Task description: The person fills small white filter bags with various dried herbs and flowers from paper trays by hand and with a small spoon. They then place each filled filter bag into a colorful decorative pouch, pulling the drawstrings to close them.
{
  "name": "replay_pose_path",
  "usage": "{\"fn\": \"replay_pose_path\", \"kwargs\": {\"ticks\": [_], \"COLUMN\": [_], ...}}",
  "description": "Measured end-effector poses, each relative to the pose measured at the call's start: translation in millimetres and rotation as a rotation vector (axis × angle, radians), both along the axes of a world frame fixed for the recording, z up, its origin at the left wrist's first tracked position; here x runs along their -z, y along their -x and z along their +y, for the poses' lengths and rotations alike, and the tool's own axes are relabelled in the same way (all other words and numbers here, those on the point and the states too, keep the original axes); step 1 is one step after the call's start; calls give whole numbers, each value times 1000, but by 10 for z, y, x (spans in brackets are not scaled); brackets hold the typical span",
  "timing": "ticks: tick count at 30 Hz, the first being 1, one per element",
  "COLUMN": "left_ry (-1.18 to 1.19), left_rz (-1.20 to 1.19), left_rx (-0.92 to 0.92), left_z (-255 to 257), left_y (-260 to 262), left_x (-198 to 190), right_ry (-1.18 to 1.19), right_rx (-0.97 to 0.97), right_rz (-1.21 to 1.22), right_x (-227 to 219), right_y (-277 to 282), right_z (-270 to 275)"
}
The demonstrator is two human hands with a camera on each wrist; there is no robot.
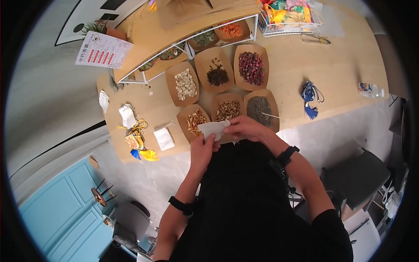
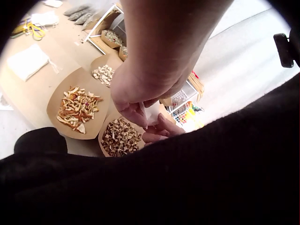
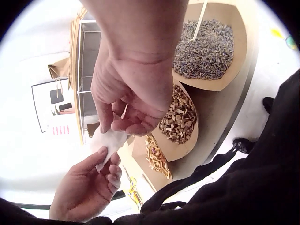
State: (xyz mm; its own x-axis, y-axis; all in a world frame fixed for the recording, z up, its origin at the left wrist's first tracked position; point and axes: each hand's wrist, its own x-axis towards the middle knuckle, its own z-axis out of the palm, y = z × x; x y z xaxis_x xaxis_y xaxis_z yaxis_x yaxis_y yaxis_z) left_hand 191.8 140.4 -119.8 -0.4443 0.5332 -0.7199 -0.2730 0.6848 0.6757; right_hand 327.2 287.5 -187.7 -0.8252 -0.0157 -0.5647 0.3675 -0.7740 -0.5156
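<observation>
A small white cloth bag (image 1: 212,128) is held between both hands above the front paper trays. My left hand (image 1: 202,152) pinches its lower left part between thumb and fingers; in the right wrist view the left hand (image 3: 88,188) has its thumb on the bag (image 3: 108,141). My right hand (image 1: 247,127) pinches the bag's upper right edge. Behind the hands are trays of orange-brown strips (image 1: 196,121), brown chopped pieces (image 1: 228,110) and grey-purple buds (image 1: 260,109) with a thin white stick in them. Whether the bag holds anything cannot be seen.
Further back stand trays of white slices (image 1: 185,84), dark cloves (image 1: 217,76) and red buds (image 1: 251,68), below a shelf (image 1: 174,35). At the left lie white bags (image 1: 164,138) and yellow tassels (image 1: 149,155). A blue pouch (image 1: 308,92) and a bottle (image 1: 370,90) are at the right.
</observation>
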Motion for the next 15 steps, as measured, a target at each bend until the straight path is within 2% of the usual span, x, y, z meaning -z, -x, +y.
{"fn": "replay_pose_path", "kwargs": {"ticks": [3,8,9,11,15], "left_ry": [45,104,103,84,56], "left_rz": [28,43,44,33,128], "left_rx": [39,175,176,53,63], "left_z": [7,11,15,18,11], "left_y": [-11,-71,-66,-75,-101], "left_x": [-13,-39,-43,-47,-30], "right_ry": [-5,3,3,-43,-9], "right_rx": [27,-46,-45,-47,10], "right_rz": [-20,34,35,-15,-37], "right_x": [-68,51,49,42,-10], "right_y": [1,-33,-28,-39,-34], "right_z": [16,-52,-42,-17,-14]}}
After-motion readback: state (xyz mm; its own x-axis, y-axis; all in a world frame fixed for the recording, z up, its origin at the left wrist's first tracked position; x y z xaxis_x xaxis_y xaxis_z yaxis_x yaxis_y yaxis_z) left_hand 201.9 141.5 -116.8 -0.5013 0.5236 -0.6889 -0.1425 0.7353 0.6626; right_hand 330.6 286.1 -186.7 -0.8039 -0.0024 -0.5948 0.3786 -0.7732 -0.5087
